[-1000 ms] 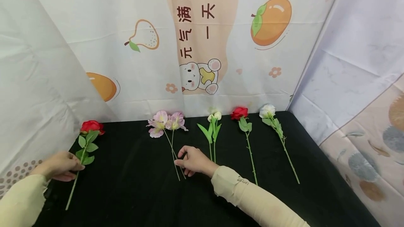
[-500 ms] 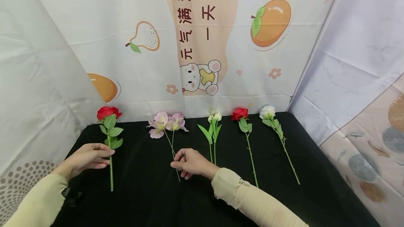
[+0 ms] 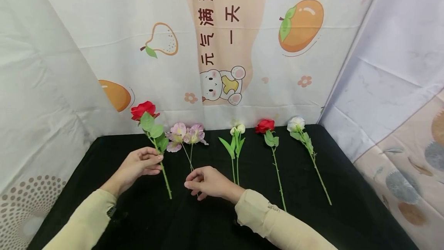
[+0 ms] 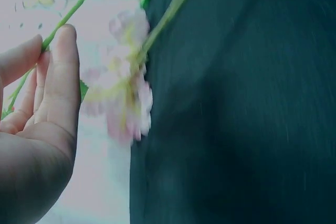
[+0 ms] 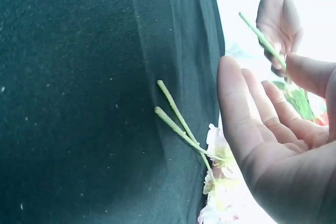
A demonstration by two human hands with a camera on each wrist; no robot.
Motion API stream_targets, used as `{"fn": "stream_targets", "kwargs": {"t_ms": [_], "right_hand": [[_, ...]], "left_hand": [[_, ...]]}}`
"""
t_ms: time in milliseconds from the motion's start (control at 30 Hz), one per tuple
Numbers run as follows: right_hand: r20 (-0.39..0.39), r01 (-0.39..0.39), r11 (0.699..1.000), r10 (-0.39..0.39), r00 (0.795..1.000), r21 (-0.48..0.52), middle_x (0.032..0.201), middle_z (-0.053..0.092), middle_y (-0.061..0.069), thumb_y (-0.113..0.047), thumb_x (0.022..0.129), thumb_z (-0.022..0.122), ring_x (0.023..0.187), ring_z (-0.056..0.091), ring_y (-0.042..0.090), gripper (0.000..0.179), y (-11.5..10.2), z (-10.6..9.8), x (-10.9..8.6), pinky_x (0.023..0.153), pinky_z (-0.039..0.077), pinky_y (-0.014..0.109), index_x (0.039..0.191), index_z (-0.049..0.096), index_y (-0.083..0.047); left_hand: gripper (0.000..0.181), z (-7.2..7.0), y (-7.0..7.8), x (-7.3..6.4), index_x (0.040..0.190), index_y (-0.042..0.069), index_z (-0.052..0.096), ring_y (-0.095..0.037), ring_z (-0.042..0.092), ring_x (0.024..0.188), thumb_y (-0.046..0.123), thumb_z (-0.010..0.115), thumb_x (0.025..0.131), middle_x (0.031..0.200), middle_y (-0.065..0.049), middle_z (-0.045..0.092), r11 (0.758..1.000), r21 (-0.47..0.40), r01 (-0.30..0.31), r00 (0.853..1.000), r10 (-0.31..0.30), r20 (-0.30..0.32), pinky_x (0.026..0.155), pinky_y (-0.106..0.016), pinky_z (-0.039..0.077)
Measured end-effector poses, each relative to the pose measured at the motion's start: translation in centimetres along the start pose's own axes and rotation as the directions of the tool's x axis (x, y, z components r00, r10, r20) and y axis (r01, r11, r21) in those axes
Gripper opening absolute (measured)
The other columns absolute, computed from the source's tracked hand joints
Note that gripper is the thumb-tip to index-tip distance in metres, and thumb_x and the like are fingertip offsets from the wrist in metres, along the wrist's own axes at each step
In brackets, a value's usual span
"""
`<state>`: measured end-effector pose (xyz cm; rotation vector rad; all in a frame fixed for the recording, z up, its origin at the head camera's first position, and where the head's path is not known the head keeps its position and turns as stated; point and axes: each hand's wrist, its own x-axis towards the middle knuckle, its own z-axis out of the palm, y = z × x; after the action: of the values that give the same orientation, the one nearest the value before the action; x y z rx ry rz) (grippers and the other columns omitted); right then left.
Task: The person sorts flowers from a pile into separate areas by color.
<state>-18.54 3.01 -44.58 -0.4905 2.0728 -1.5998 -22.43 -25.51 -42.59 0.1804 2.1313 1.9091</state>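
In the head view my left hand [image 3: 140, 165] pinches the green stem of a red rose [image 3: 143, 110] just below its leaves, the bloom raised in front of the back cloth. The left wrist view shows the stem [image 4: 79, 4] between thumb and fingertips. My right hand [image 3: 211, 182] hovers over the stems of two pink-purple flowers [image 3: 192, 134], which lie crossed on the black cloth. In the right wrist view its thumb and fingers stand apart with nothing between them. Those crossed stems [image 5: 178, 129] lie below the right hand in that view.
Right of the hands, white tulips [image 3: 237, 129], another red rose [image 3: 265, 125] and a white rose [image 3: 296, 124] lie in a row on the black tablecloth [image 3: 347, 219]. A printed cloth [image 3: 156, 92] hangs behind, and pale cloths hang at both sides.
My left hand has carried the red rose rightward from the table's left side toward the pink-purple flowers, and the bloom is higher. My right hand has shifted slightly left and down.
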Motion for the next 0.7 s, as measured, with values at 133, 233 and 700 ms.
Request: {"fn": "stream_targets", "kwargs": {"t_ms": [133,233,700], "right_hand": [[-0.023,0.008,1.0,-0.008,1.0,0.012,0.098,0.073,0.016,-0.017,0.099,0.069,0.087,0.073,0.031,0.019,-0.4,-0.3,-0.5,0.064,0.061,0.041,0.113,0.071,-0.004],[-0.026,0.007,0.999,-0.006,1.0,0.032,0.101,0.073,0.017,-0.019,0.1,0.068,0.09,0.073,0.033,0.025,-0.7,-0.8,-0.8,0.067,0.062,0.042,0.117,0.07,-0.001],[-0.067,0.029,0.999,-0.027,0.997,0.023,0.103,0.072,0.014,-0.016,0.101,0.066,0.093,0.071,0.034,0.026,-0.5,-3.3,-3.8,0.071,0.062,0.039,0.121,0.067,0.0]], "left_hand": [[0.029,2.3,0.3,0.7,0.109,-0.001,0.058,-0.021,0.073,0.081,0.018,0.075,0.095,0.093,-0.008,0.071,0.997,-0.036,-0.064,0.998,0.064,0.002,0.077,-0.04,0.061],[0.031,3.8,0.6,1.0,0.11,-0.002,0.057,-0.022,0.073,0.081,0.017,0.075,0.095,0.095,-0.011,0.07,0.993,-0.045,-0.11,0.994,0.11,-0.002,0.075,-0.04,0.061],[0.027,10.3,2.2,1.4,0.108,-0.004,0.058,-0.026,0.073,0.078,0.012,0.074,0.095,0.098,-0.019,0.068,0.968,-0.03,-0.25,0.967,0.251,0.036,0.07,-0.04,0.062]]}}
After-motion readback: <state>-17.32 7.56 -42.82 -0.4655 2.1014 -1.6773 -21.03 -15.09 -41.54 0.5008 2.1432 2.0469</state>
